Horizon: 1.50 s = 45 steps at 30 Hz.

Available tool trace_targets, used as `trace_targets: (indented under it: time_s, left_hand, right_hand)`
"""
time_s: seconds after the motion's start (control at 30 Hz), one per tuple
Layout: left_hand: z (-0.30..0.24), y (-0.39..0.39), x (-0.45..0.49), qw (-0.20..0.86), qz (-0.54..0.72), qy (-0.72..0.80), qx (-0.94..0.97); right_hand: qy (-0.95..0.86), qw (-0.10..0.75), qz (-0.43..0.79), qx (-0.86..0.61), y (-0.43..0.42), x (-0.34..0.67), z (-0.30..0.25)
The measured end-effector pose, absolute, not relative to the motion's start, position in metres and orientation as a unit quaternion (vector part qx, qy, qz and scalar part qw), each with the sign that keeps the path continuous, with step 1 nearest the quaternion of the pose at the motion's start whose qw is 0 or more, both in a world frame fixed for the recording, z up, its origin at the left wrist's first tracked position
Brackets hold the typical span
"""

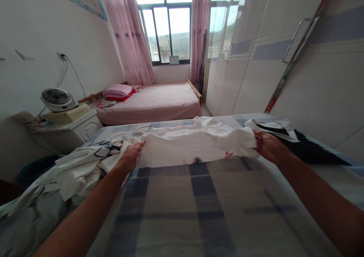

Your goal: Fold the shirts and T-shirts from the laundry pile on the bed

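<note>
A white shirt (187, 145) with small coloured prints near its front edge lies folded over into a wide band across the bed. My left hand (132, 154) grips its left end, fingers closed on the cloth. At the opposite end my right hand (269, 145) pinches the fabric, its fingertips partly hidden by the fold. Left of my left hand is a heap of rumpled white and grey clothes (76, 169). Just beyond my right hand lies a black and white garment (307, 145).
The blue-and-white checked bedsheet (210, 211) spreads beneath everything. A second bed with a pink sheet (159, 101) stands by the window. Glossy wardrobes (256, 52) line the right side. On the left, a fan (58, 98) sits on a box above a white cabinet (76, 130).
</note>
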<state>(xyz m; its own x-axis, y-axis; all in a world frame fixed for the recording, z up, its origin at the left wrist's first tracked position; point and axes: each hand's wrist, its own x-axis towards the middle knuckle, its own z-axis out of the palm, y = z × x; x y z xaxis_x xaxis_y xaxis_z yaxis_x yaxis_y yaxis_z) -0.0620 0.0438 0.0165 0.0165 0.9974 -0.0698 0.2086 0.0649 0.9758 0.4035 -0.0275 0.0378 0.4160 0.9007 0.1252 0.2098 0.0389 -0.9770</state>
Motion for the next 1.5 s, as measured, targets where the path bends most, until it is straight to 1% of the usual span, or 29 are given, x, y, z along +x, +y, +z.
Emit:
trace_targets:
  time_s: [0.07, 0.13, 0.2, 0.3, 0.33, 0.37, 0.43, 0.53, 0.6, 0.67, 0.73, 0.87, 0.93, 1.0, 1.1, 1.17, 1.3, 1.33, 1.4, 1.47, 1.5]
  left_hand:
    - [0.009, 0.051, -0.062, 0.477, 0.404, 0.588, 0.514]
    - [0.005, 0.047, -0.064, 0.453, 0.387, 0.617, 0.514]
    - [0.002, 0.036, -0.065, 0.404, 0.380, 0.632, 0.541]
    - [-0.002, 0.021, -0.064, 0.356, 0.372, 0.630, 0.582]
    - [-0.003, 0.019, -0.063, 0.350, 0.375, 0.625, 0.588]
    - [-0.004, 0.019, -0.061, 0.347, 0.383, 0.623, 0.587]
    - [-0.003, 0.022, -0.057, 0.348, 0.416, 0.623, 0.563]
    - [0.011, 0.029, -0.054, 0.399, 0.492, 0.582, 0.510]
    - [0.025, 0.029, -0.055, 0.427, 0.527, 0.536, 0.503]
    - [0.037, 0.022, -0.062, 0.426, 0.541, 0.508, 0.518]
    - [0.042, 0.008, -0.070, 0.413, 0.525, 0.511, 0.542]
    - [0.030, -0.021, -0.078, 0.441, 0.406, 0.543, 0.588]
    - [0.021, -0.031, -0.077, 0.460, 0.372, 0.552, 0.587]
    - [0.017, -0.037, -0.076, 0.468, 0.379, 0.557, 0.572]
    - [0.018, -0.040, -0.079, 0.465, 0.390, 0.556, 0.568]
    - [0.017, -0.042, -0.085, 0.436, 0.349, 0.572, 0.601]
    - [0.010, -0.042, -0.097, 0.325, 0.198, 0.614, 0.692]
    - [0.010, -0.040, -0.099, 0.288, 0.169, 0.619, 0.711]
    - [0.014, -0.031, -0.100, 0.188, 0.138, 0.636, 0.736]
    - [0.021, -0.013, -0.097, 0.087, 0.142, 0.639, 0.751]
    - [0.024, 0.000, -0.094, 0.052, 0.152, 0.630, 0.760]
  right_hand:
    - [-0.421, 0.534, 0.253, -0.688, -0.016, 0.405, 0.026]
    - [-0.402, 0.502, 0.199, -0.740, -0.017, 0.411, 0.011]
    - [-0.417, 0.458, 0.175, -0.766, -0.023, 0.419, -0.002]
    - [-0.475, 0.354, 0.141, -0.793, -0.032, 0.425, -0.017]
    - [-0.491, 0.332, 0.132, -0.795, -0.033, 0.425, -0.020]
    - [-0.498, 0.328, 0.129, -0.792, -0.032, 0.423, -0.020]
    - [-0.499, 0.370, 0.142, -0.771, -0.028, 0.418, -0.016]
    - [-0.480, 0.501, 0.209, -0.689, -0.022, 0.414, 0.003]
    - [-0.468, 0.572, 0.261, -0.621, -0.024, 0.417, 0.021]
    - [-0.460, 0.604, 0.281, -0.587, -0.033, 0.425, 0.035]
    - [-0.458, 0.586, 0.273, -0.610, -0.047, 0.435, 0.039]
    - [-0.457, 0.472, 0.263, -0.706, -0.076, 0.448, 0.020]
    - [-0.459, 0.439, 0.267, -0.725, -0.085, 0.449, 0.008]
    - [-0.464, 0.435, 0.262, -0.726, -0.089, 0.449, 0.002]
    - [-0.470, 0.457, 0.233, -0.718, -0.092, 0.453, 0.005]
    - [-0.483, 0.425, 0.220, -0.733, -0.095, 0.460, 0.007]
    - [-0.534, 0.241, 0.220, -0.780, -0.098, 0.475, 0.000]
    - [-0.544, 0.215, 0.215, -0.782, -0.097, 0.478, -0.001]
    - [-0.552, 0.209, 0.176, -0.788, -0.090, 0.481, -0.002]
    - [-0.552, 0.223, 0.120, -0.794, -0.073, 0.481, 0.001]
    - [-0.555, 0.223, 0.105, -0.794, -0.062, 0.479, 0.003]
